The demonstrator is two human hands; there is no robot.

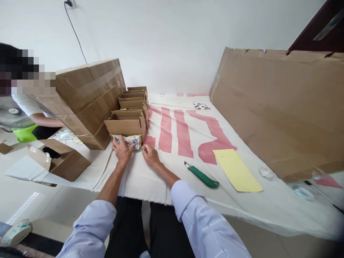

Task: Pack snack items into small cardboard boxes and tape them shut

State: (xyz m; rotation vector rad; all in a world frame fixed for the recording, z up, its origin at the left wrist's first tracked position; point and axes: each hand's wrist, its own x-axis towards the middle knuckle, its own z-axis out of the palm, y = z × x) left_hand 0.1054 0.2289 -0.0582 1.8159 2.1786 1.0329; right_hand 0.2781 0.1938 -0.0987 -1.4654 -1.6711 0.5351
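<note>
A pale printed packet (137, 140) lies at the front of a row of open cardboard boxes (125, 125), against the nearest box. My left hand (123, 150) is on the packet, with its fingers over the left part and its thumb near the middle, gripping it. My right hand (151, 156) rests on the cloth by the packet's right end. Its fingers are curled together at the packet's lower right corner; what they pinch, if anything, is too small to make out.
A green utility knife (202, 176) and a yellow paper sheet (238, 170) lie to the right. Stacked cartons (94, 93) stand at left, beside an open box (67, 161). A large cardboard panel (276, 107) borders the right side. Another person's arm (47, 120) shows at far left.
</note>
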